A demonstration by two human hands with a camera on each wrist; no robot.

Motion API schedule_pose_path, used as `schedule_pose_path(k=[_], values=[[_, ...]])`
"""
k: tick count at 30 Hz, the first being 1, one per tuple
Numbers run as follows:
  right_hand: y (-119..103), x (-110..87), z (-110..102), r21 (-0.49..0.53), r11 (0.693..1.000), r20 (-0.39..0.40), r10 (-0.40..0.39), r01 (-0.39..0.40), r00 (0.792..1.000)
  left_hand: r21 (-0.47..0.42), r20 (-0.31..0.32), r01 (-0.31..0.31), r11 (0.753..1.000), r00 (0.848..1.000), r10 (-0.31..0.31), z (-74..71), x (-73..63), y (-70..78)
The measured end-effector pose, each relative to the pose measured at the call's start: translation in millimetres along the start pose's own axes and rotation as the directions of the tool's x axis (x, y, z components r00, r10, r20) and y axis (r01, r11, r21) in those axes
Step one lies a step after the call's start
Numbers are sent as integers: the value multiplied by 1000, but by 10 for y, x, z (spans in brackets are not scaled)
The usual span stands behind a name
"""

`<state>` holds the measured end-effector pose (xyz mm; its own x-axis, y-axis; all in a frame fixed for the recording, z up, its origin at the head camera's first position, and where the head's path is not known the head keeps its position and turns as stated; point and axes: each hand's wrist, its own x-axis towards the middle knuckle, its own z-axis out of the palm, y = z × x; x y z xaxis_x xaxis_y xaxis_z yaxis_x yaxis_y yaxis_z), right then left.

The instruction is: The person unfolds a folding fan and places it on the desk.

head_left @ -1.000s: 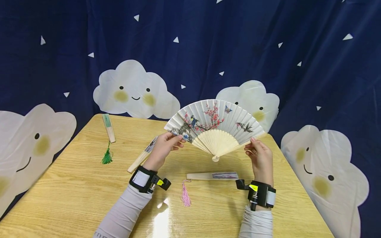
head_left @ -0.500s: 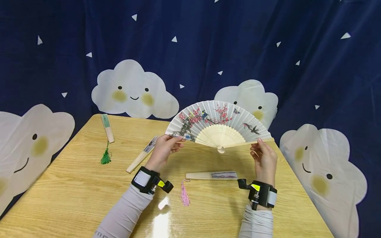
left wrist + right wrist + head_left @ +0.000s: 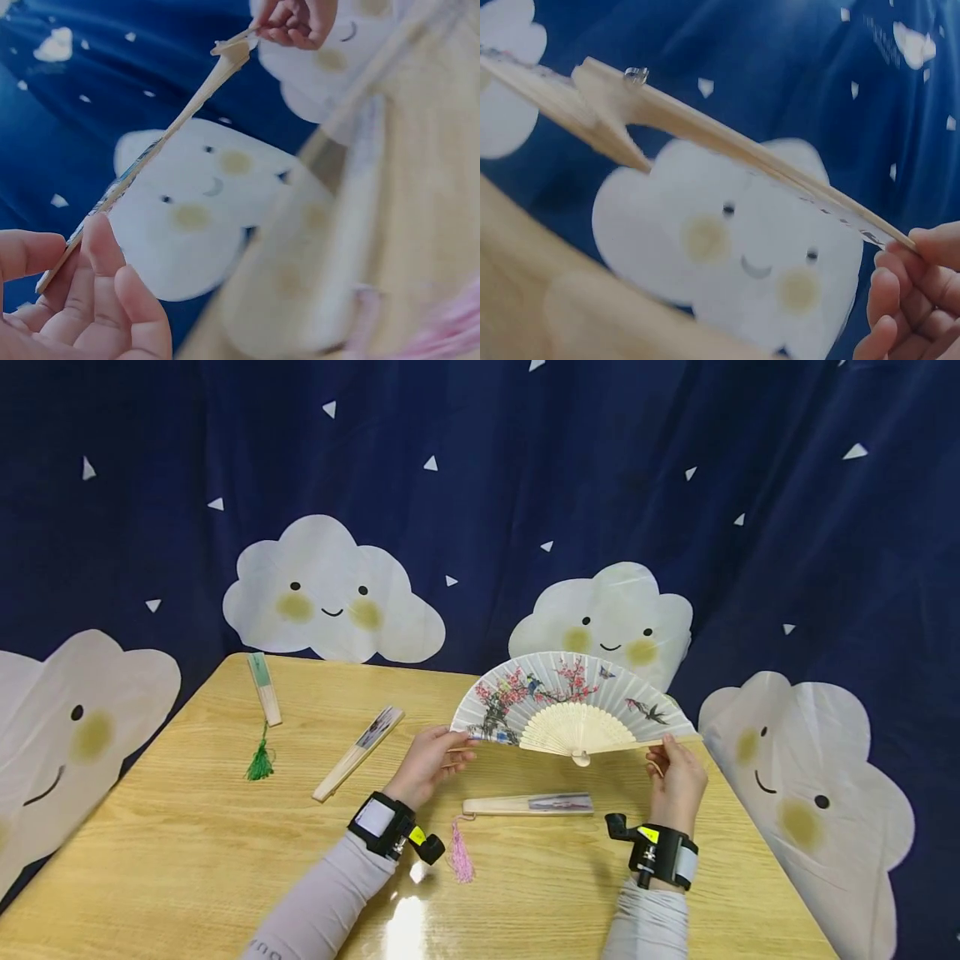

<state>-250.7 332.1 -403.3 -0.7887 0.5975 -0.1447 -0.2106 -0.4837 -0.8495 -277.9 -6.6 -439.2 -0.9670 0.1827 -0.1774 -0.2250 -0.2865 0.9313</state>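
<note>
A white folding fan [image 3: 577, 693] with pink blossoms, birds and a butterfly is spread wide above the far part of the table. Its left end is pinched between thumb and fingers of my left hand [image 3: 429, 766]. At the other end, my right hand [image 3: 678, 783] pinches the outer rib. In the left wrist view the fan [image 3: 161, 146] appears nearly edge-on. The right wrist view shows the metal rivet [image 3: 636, 75] at the pivot. Below the spread fan lies a folded fan [image 3: 525, 805] with a pink tassel [image 3: 461, 853].
On the wooden table [image 3: 187, 835], another folded fan [image 3: 360, 752] lies slanted left of my left hand. Farther left is a folded green-and-cream fan [image 3: 265, 689] with a green tassel [image 3: 260, 760]. A dark blue curtain [image 3: 480, 468] with smiling clouds hangs behind the table.
The spread fan has opened wider, its right rib turning down to nearly level. Both hands have shifted slightly right and lower in the head view with it.
</note>
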Motion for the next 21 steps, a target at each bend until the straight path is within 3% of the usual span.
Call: schedule_pose_path(k=[5,10,15,21], values=[[185,138,-180,-42,997,-83,54,-57,995,-10,34,63,998,997,-63,24,158,-285],[332,272,-307,16,989,-147,151,-150,977,8,32,81,997,996,-81,58,304,-423],[399,356,-373,-79,979,-152,176,-189,973,27,74,146,989,986,-148,46,453,-477],[481,551,-378,-244,960,-136,108,-138,985,-14,82,289,957,955,-287,57,679,-401]])
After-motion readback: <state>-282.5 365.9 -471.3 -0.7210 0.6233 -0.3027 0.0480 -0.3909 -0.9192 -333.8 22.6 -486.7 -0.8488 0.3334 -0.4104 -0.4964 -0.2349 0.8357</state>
